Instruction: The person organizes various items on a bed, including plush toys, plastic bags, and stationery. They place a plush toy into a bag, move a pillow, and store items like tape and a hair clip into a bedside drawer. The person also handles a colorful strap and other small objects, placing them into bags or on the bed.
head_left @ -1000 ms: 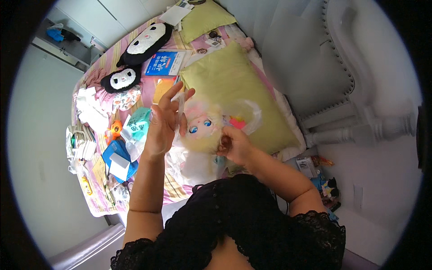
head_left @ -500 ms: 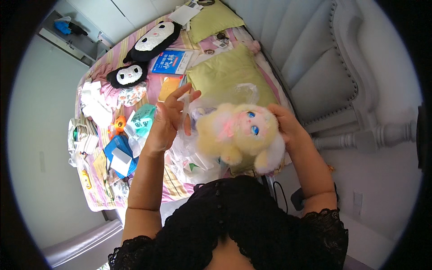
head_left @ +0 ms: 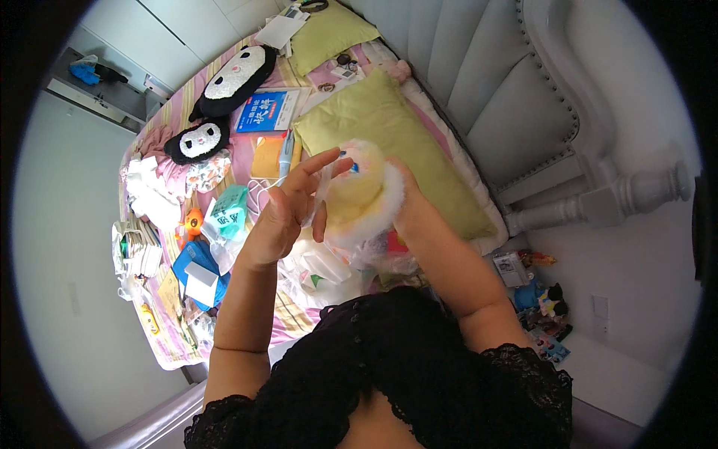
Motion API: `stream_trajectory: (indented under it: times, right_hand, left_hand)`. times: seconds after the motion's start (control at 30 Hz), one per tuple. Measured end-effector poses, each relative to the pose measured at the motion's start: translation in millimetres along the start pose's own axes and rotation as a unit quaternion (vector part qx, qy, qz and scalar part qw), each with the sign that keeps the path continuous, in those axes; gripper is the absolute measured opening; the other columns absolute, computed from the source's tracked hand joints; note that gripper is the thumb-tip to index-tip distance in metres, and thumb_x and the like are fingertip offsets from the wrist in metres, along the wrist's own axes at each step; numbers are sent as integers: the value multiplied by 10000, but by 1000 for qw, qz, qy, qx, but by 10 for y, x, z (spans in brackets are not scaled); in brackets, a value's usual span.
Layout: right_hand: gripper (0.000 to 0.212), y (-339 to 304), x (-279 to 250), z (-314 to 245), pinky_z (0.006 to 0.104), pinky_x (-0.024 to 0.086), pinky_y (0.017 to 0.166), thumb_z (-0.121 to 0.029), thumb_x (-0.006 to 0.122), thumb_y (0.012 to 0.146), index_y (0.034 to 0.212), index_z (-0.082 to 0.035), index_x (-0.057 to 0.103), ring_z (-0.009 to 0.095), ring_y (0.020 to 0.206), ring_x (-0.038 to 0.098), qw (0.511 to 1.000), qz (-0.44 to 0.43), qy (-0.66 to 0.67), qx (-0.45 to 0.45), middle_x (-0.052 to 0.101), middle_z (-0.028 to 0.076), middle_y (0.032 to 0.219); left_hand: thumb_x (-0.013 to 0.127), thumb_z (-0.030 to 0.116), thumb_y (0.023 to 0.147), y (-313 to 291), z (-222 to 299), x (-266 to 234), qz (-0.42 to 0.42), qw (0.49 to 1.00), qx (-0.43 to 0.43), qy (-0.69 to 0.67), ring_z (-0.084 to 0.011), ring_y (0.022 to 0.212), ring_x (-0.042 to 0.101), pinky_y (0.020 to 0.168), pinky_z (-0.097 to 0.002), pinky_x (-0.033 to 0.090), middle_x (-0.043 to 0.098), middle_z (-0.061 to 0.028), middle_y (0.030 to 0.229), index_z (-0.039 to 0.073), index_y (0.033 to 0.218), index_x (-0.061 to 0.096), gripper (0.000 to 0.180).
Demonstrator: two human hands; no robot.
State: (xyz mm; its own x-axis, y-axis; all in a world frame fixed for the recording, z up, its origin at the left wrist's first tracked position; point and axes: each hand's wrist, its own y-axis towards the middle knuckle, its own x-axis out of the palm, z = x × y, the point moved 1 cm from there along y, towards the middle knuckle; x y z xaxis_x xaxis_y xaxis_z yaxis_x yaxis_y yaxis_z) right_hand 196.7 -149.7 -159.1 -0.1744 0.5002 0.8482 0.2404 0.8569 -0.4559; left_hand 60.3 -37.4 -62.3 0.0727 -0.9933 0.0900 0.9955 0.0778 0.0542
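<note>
A fluffy pale-yellow plush doll (head_left: 359, 198) with blue eyes and a white furry edge is held up in front of me. My right hand (head_left: 407, 196) grips it from its right side, the fingers mostly hidden behind the fur. My left hand (head_left: 288, 209) is at the doll's left, its fingers bent and partly apart. A translucent strip of a plastic bag (head_left: 320, 193) hangs over those fingers. White and clear plastic bags (head_left: 318, 273) lie crumpled below the doll, on the bed.
Green pillows (head_left: 426, 157) lie along the padded grey headboard (head_left: 493, 82). Two black-and-white plush toys (head_left: 238, 75), a blue book (head_left: 265, 112), clothes (head_left: 153, 183), a teal package (head_left: 226, 212) and a blue pouch (head_left: 196, 262) cover the bed. Small items (head_left: 542, 303) stand beyond my right arm.
The doll has moved left with my right hand and turned, so its face is now mostly hidden by my left fingers. My left hand stays nearly in place.
</note>
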Motion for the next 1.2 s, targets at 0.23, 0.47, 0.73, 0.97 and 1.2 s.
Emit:
stream_trajectory:
  times: [0.23, 0.47, 0.73, 0.97, 1.2]
  right_hand:
    - [497, 316, 9, 603, 463, 482, 782, -445, 290, 889, 1097, -94, 574, 285, 942, 586, 993, 22, 68, -97, 610, 134, 1009]
    - [392, 471, -60, 880, 354, 515, 744, -389, 350, 932, 1144, -117, 536, 220, 915, 612, 982, 148, 101, -54, 607, 90, 1029]
    - [634, 843, -373, 1171, 289, 355, 969, -389, 523, 887, 1373, -48, 299, 203, 1167, 477, 813, -73, -567, -110, 546, 102, 1182]
    - [528, 379, -190, 645, 439, 454, 850, -345, 602, 804, 1201, -19, 479, 356, 1001, 584, 538, 5, -836, -111, 596, 229, 1081]
    - [482, -134, 202, -150, 441, 429, 876, -431, 548, 838, 1090, -21, 571, 350, 985, 582, 322, 40, -942, -88, 608, 225, 1052]
  left_hand:
    - [260, 788, 787, 21, -9, -25, 78, 995, 22, -56, -119, 535, 499, 555, -214, 418, 370, -222, 1378, -9, 1392, 268, 1000]
    - [293, 771, 798, -98, -83, -149, 88, 995, 12, -54, -120, 574, 527, 576, -227, 426, 366, -203, 1377, -18, 1385, 273, 983]
    - [360, 748, 800, -126, 85, -14, 68, 996, 52, 13, -105, 641, 516, 628, -229, 413, 553, -152, 1050, -33, 1369, 308, 968]
    - [242, 720, 849, -365, 37, -609, 231, 970, 57, -39, -104, 506, 479, 537, -223, 438, 431, -251, 1314, -6, 1350, 329, 886]
    - [223, 667, 891, -538, 204, -1071, 319, 940, 115, -40, -87, 515, 435, 540, -217, 409, 489, -239, 1254, -23, 1320, 346, 821]
